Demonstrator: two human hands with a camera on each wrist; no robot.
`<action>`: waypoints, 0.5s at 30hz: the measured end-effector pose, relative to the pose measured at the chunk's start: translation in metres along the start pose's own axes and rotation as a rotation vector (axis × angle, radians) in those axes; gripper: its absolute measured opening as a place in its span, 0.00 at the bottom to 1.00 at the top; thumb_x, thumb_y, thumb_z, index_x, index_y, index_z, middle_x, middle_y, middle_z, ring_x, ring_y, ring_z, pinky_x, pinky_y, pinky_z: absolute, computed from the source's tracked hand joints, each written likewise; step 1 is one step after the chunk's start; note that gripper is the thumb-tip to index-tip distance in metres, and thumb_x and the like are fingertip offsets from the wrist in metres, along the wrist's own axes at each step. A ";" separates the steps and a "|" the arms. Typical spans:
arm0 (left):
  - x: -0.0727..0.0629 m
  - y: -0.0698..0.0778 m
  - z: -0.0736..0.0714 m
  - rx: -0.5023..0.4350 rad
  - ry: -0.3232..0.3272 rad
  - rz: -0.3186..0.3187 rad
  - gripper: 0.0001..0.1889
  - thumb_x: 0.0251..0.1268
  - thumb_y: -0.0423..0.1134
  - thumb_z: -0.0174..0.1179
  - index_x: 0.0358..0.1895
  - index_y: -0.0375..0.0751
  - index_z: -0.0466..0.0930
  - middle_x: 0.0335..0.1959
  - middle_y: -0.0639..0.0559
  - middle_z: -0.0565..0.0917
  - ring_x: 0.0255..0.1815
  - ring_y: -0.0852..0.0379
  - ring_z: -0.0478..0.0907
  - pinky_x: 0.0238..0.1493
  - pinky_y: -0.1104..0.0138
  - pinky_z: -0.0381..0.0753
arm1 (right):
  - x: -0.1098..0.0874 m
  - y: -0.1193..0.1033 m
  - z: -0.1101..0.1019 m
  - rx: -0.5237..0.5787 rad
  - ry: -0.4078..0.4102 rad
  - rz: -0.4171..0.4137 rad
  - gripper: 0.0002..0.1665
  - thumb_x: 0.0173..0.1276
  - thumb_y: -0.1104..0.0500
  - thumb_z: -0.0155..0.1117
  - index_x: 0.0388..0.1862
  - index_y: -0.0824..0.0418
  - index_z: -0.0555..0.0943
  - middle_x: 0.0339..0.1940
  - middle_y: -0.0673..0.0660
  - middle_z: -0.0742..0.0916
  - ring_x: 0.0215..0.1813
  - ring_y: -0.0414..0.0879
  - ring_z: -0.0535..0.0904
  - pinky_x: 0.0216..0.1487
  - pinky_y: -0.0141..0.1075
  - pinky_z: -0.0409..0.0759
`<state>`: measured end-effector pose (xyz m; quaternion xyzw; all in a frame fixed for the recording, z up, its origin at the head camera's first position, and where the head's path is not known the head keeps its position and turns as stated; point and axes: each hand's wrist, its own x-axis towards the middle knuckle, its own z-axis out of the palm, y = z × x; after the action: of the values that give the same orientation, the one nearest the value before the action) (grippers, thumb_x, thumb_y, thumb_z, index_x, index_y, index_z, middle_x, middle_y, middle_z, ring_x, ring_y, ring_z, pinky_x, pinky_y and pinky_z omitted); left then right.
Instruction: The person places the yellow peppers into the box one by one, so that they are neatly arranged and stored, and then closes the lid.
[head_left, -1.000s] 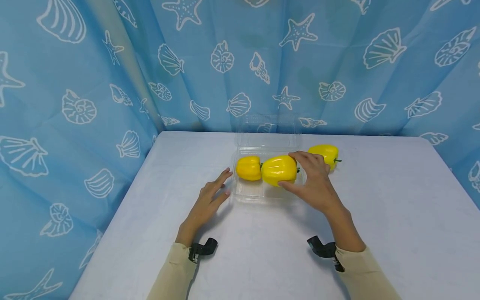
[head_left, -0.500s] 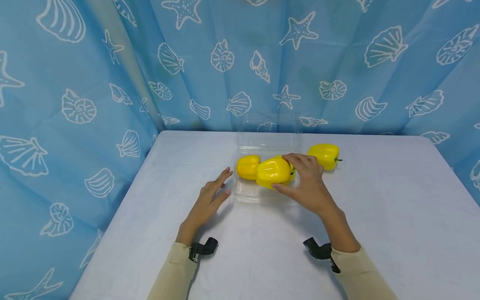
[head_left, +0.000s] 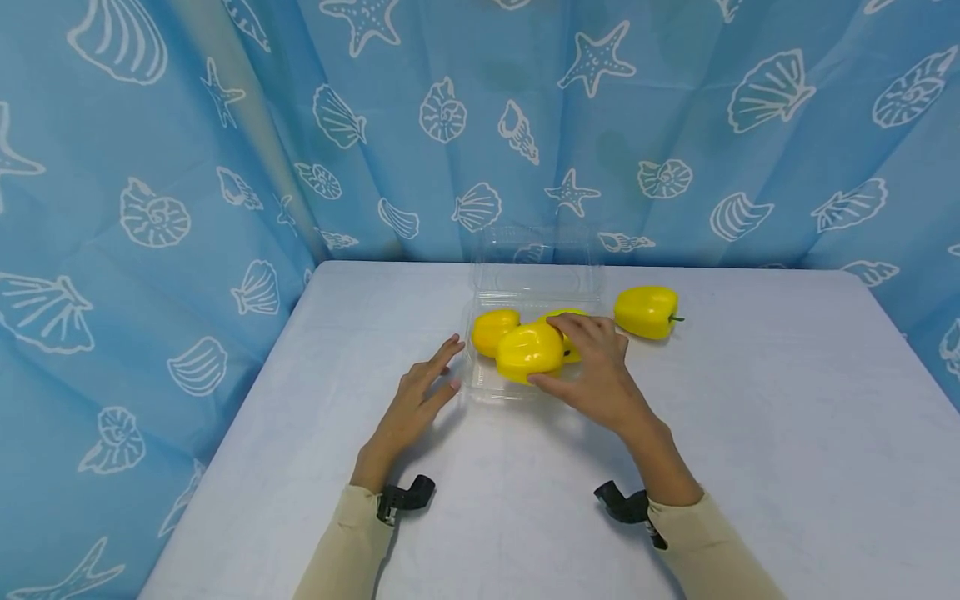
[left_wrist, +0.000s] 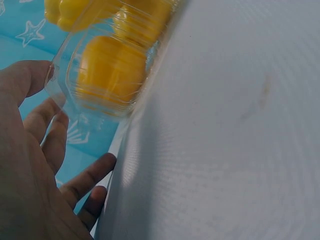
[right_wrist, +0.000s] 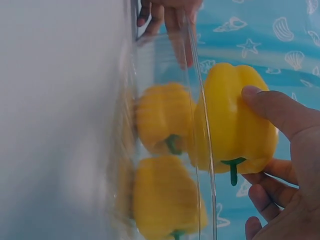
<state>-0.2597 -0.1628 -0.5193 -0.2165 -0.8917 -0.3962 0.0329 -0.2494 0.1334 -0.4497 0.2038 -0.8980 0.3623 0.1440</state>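
My right hand (head_left: 607, 379) grips a yellow bell pepper (head_left: 528, 352) between thumb and fingers, above the front of a clear plastic container (head_left: 487, 387). Its green stem shows in the right wrist view, toward my palm. Inside the container lie two more yellow bell peppers: a left one (head_left: 492, 330), and a right one (head_left: 572, 355) partly hidden behind my fingers and the held pepper. My left hand (head_left: 405, 412) is at the container's left side with fingers loosely extended. In the left wrist view, its thumb (left_wrist: 37, 75) touches the clear wall.
Another yellow bell pepper (head_left: 647, 313) lies on the white table (head_left: 787, 433), right of the container. The container's clear lid (head_left: 536, 271) stands raised at the back. A blue curtain (head_left: 420, 167) with shell prints hangs behind and to the left.
My right hand has carried the held pepper left and toward me, over the container's front. The pepper behind it and the one on the table show more now. The left hand stays put.
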 end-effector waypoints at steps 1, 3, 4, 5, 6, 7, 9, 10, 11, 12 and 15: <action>0.000 0.000 0.000 0.000 0.000 -0.004 0.28 0.79 0.53 0.47 0.79 0.67 0.56 0.79 0.69 0.53 0.60 0.52 0.70 0.65 0.44 0.57 | 0.000 -0.001 0.002 0.002 -0.002 -0.006 0.44 0.54 0.47 0.81 0.67 0.56 0.75 0.66 0.57 0.77 0.65 0.57 0.62 0.56 0.58 0.55; 0.000 0.000 0.000 0.000 0.002 -0.007 0.29 0.79 0.51 0.48 0.79 0.67 0.56 0.79 0.69 0.53 0.61 0.51 0.70 0.65 0.43 0.57 | 0.001 -0.002 0.005 0.009 -0.002 -0.017 0.43 0.53 0.47 0.82 0.67 0.56 0.75 0.66 0.57 0.77 0.64 0.56 0.63 0.56 0.58 0.55; 0.000 0.000 0.000 -0.002 0.004 -0.008 0.29 0.79 0.50 0.49 0.79 0.67 0.56 0.79 0.69 0.53 0.61 0.51 0.70 0.65 0.43 0.57 | 0.001 -0.003 0.007 0.010 -0.002 -0.021 0.43 0.53 0.47 0.82 0.67 0.56 0.75 0.66 0.57 0.77 0.64 0.56 0.63 0.55 0.57 0.55; 0.000 0.000 0.000 -0.002 0.004 -0.010 0.29 0.79 0.49 0.49 0.79 0.67 0.56 0.79 0.70 0.53 0.61 0.51 0.70 0.65 0.43 0.57 | 0.001 -0.003 0.008 0.009 -0.001 -0.026 0.44 0.53 0.47 0.82 0.67 0.56 0.75 0.65 0.57 0.77 0.64 0.56 0.63 0.55 0.57 0.56; 0.000 0.000 0.000 -0.004 0.004 -0.010 0.29 0.79 0.48 0.50 0.79 0.68 0.56 0.79 0.70 0.53 0.61 0.51 0.70 0.65 0.43 0.57 | 0.001 -0.004 0.010 0.007 -0.002 -0.029 0.44 0.53 0.47 0.82 0.67 0.56 0.75 0.65 0.57 0.77 0.63 0.56 0.63 0.55 0.57 0.56; 0.000 0.000 0.000 -0.004 0.006 -0.006 0.29 0.78 0.48 0.50 0.79 0.68 0.56 0.79 0.69 0.53 0.60 0.51 0.70 0.65 0.43 0.57 | 0.001 -0.004 0.011 0.003 -0.004 -0.031 0.44 0.53 0.47 0.82 0.67 0.56 0.75 0.65 0.57 0.77 0.63 0.56 0.63 0.55 0.57 0.56; 0.000 -0.001 0.000 -0.004 0.008 -0.007 0.29 0.78 0.48 0.50 0.79 0.68 0.56 0.79 0.70 0.53 0.60 0.51 0.70 0.65 0.43 0.57 | 0.001 -0.005 0.014 -0.009 -0.008 -0.030 0.44 0.53 0.46 0.82 0.67 0.57 0.75 0.65 0.57 0.76 0.64 0.56 0.63 0.55 0.56 0.56; 0.000 -0.001 0.000 -0.004 0.008 -0.006 0.29 0.78 0.48 0.50 0.79 0.68 0.56 0.79 0.69 0.53 0.60 0.51 0.70 0.64 0.43 0.57 | 0.001 -0.005 0.015 -0.013 -0.011 -0.028 0.44 0.53 0.46 0.81 0.67 0.57 0.75 0.66 0.57 0.76 0.64 0.56 0.63 0.55 0.56 0.56; 0.000 -0.001 0.000 -0.002 0.007 -0.008 0.29 0.78 0.48 0.50 0.79 0.69 0.55 0.79 0.69 0.53 0.61 0.52 0.70 0.64 0.43 0.57 | 0.001 -0.006 0.016 -0.017 -0.013 -0.026 0.44 0.53 0.45 0.81 0.67 0.57 0.75 0.66 0.57 0.76 0.64 0.56 0.63 0.55 0.56 0.56; 0.000 -0.001 0.000 0.001 0.006 -0.009 0.29 0.78 0.49 0.50 0.79 0.69 0.55 0.79 0.69 0.53 0.61 0.52 0.70 0.64 0.43 0.57 | 0.001 -0.006 0.017 -0.020 -0.016 -0.024 0.45 0.53 0.45 0.81 0.68 0.57 0.75 0.66 0.57 0.76 0.65 0.56 0.63 0.56 0.56 0.56; 0.001 0.000 0.000 0.007 -0.001 -0.018 0.29 0.79 0.50 0.49 0.79 0.69 0.55 0.79 0.71 0.53 0.61 0.52 0.70 0.65 0.44 0.58 | 0.001 -0.008 0.019 -0.024 -0.019 -0.022 0.45 0.54 0.44 0.81 0.68 0.56 0.74 0.66 0.58 0.76 0.65 0.56 0.62 0.57 0.57 0.55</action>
<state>-0.2600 -0.1622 -0.5188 -0.2086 -0.8951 -0.3931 0.0296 -0.2485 0.1147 -0.4578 0.2151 -0.9015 0.3479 0.1417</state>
